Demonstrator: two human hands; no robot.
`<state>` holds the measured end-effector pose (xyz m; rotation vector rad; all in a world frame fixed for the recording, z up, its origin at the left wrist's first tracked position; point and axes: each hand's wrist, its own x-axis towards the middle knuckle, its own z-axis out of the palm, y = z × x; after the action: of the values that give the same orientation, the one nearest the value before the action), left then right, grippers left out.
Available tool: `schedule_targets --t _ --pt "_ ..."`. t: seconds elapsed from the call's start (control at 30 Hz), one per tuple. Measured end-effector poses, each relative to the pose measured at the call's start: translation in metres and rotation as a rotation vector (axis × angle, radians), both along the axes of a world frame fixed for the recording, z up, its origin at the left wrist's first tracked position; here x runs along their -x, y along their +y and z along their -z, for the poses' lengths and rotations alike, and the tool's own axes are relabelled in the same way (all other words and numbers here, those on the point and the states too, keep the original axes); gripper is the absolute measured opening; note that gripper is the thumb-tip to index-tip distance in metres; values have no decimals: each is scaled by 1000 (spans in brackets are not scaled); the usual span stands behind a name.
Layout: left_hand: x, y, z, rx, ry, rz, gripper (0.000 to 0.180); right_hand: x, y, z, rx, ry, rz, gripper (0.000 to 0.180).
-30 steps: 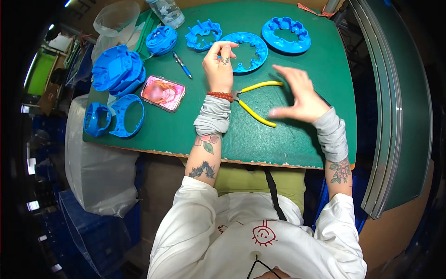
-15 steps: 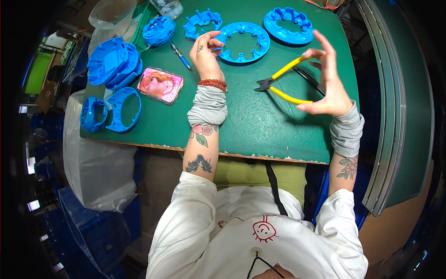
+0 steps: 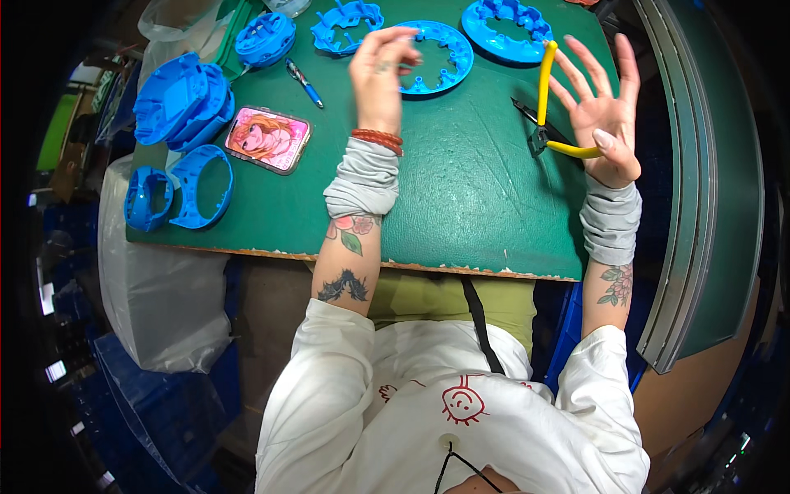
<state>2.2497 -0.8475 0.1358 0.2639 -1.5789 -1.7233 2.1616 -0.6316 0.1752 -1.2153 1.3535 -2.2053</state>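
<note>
Left hand (image 3: 377,70): raised over the bench (image 3: 461,198) at 12 o'clock; fingers are curled, fingertips pinched at the near rim of a ring (image 3: 434,56). Whether the ring is gripped or only touched cannot be told.
Right hand (image 3: 599,115): lifted at 2 o'clock, fingers spread wide; one yellow handle of the cutters (image 3: 545,107) is pressed under the thumb, the other runs up past the index finger. The cutters are held loosely, not clenched.
Cutters: yellow handles splayed apart, dark head pointed toward 9 o'clock, above the green bench top.
Ring: blue, toothed inside, laid flat at 12 o'clock, just beyond the left hand.
Other blue parts: one ring (image 3: 504,18) at 1 o'clock, a notched piece (image 3: 347,18) and a round cap (image 3: 265,37) at 11 o'clock, a stack (image 3: 177,97) at 10 o'clock, a hoop (image 3: 202,185) and a small housing (image 3: 146,198) at 9 o'clock.
Pen (image 3: 304,82): blue, laid slantwise near 11 o'clock.
Phone (image 3: 267,138): pink picture on its upturned side, set between the stack and the left wrist.
Bag (image 3: 164,305): clear plastic, hung beside the bench edge at 8 o'clock.
</note>
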Motion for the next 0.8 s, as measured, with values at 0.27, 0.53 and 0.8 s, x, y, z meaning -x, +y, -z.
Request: schedule_targets --t 0.27,0.53,0.8 --pt "3 78 8 483 -17 347 51 -9 -9 -2 -114 -146 -98 105" --pt "6 60 3 236 120 263 35 -24 -13 -9 40 -415 -96 106" --pt "8 57 1 116 167 407 52 -36 -22 -6 56 -385 -108 106"
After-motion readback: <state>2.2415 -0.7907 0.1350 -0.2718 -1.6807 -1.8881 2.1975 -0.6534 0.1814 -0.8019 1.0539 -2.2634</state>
